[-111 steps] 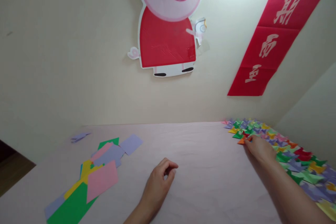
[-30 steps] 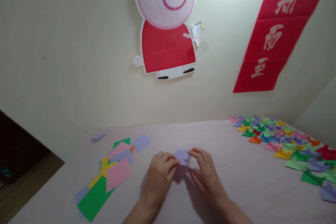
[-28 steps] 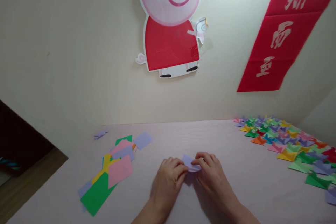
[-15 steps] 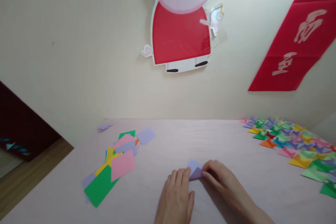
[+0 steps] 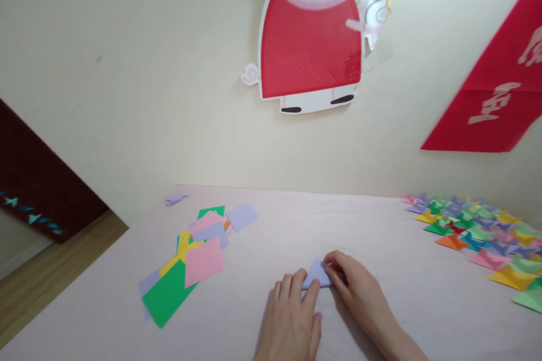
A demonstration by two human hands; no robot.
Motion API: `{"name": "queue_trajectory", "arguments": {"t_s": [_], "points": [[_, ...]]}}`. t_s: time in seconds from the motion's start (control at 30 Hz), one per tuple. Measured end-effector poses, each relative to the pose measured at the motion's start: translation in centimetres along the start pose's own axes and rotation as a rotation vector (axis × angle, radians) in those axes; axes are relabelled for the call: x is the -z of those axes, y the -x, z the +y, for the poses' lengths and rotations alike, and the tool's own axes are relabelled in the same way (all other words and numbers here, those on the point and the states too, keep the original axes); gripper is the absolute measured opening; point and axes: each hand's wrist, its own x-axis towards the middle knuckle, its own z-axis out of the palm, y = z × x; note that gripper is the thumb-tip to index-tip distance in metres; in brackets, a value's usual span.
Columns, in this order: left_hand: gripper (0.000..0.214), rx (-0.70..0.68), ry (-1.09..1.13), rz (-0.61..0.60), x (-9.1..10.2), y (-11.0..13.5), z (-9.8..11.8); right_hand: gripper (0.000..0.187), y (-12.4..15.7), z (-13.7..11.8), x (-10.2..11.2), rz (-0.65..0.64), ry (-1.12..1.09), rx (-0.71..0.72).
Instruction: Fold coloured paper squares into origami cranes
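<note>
A small lilac paper [image 5: 317,272], folded into a triangle, lies on the pink table [image 5: 296,225] right in front of me. My left hand [image 5: 292,318] rests on its near left edge with the fingers stretched flat and pressing down. My right hand [image 5: 354,287] pinches the paper's right corner with curled fingers. Both hands touch the same piece.
A loose pile of flat coloured paper squares [image 5: 192,259] lies to the left, with one small folded lilac piece [image 5: 175,198] beyond it. Several folded coloured paper shapes [image 5: 474,231] cover the table's right side. The wall carries a cartoon pig cutout [image 5: 311,45] and a red banner [image 5: 491,107].
My right hand left the folded shapes at the right and joined the left at the middle. Together they took a lilac paper, folded it into a triangle and pressed it flat on the table.
</note>
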Motion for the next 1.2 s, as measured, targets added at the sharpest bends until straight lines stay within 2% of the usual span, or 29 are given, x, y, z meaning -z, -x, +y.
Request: {"name": "queue_trajectory", "arguments": {"t_s": [0.37,0.6,1.2], "points": [[0.045,-0.029,-0.080,0.001,0.1,-0.2,-0.1,0.016,-0.3,0.5,-0.5,0.034,0.014,0.038],[0.049,-0.135,-0.175,0.019,0.7,-0.2,0.2,0.019,-0.4,0.3,-0.6,0.031,0.025,0.003],[0.045,-0.099,-0.210,-0.014,1.0,-0.2,0.6,0.017,-0.5,0.6,-0.9,0.029,0.089,0.041]]}}
